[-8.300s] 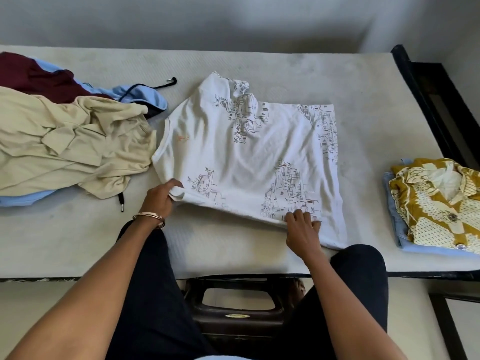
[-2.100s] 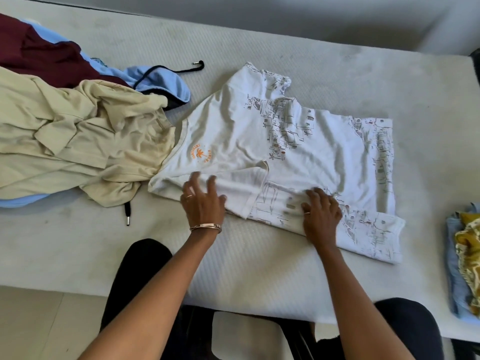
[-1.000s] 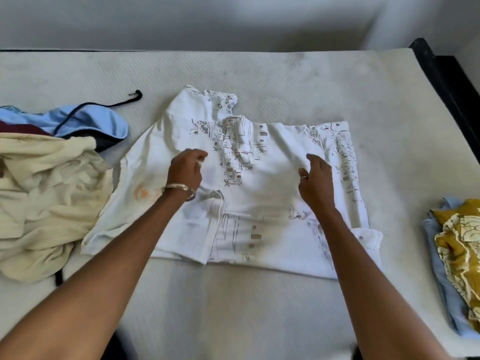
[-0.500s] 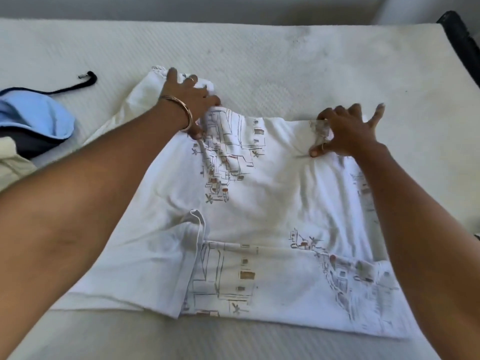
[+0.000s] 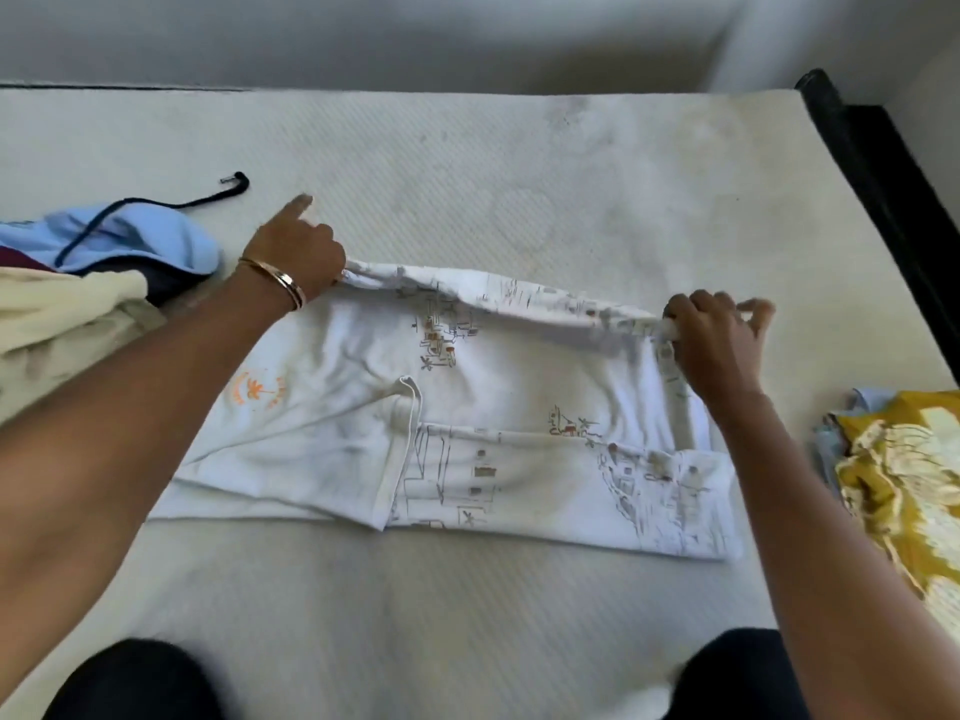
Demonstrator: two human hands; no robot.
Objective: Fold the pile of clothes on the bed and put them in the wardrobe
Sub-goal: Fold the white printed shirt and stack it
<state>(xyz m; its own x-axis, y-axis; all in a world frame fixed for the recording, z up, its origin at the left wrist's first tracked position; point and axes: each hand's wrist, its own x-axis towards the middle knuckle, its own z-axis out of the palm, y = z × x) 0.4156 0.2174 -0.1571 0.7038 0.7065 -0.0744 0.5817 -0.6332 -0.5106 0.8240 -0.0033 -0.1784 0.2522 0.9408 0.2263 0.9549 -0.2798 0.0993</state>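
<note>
A white T-shirt [image 5: 498, 407] with a brown line print and an orange logo lies on the bed [image 5: 519, 163], its near side folded in. My left hand [image 5: 296, 252] grips the far edge at its left end, index finger sticking out. My right hand [image 5: 711, 335] pinches the same edge at its right end. That far edge is lifted and drawn toward me over the shirt's middle.
At the left edge lies a pile of unfolded clothes [image 5: 67, 304]: beige, light blue with a black cord, maroon. A folded stack topped by a yellow patterned shirt [image 5: 904, 470] sits at the right. The black bed frame [image 5: 883, 174] runs along the right side.
Both hands reached to the shirt's far edge, took hold of it, and have pulled it back toward me, so the far part now folds over the middle.
</note>
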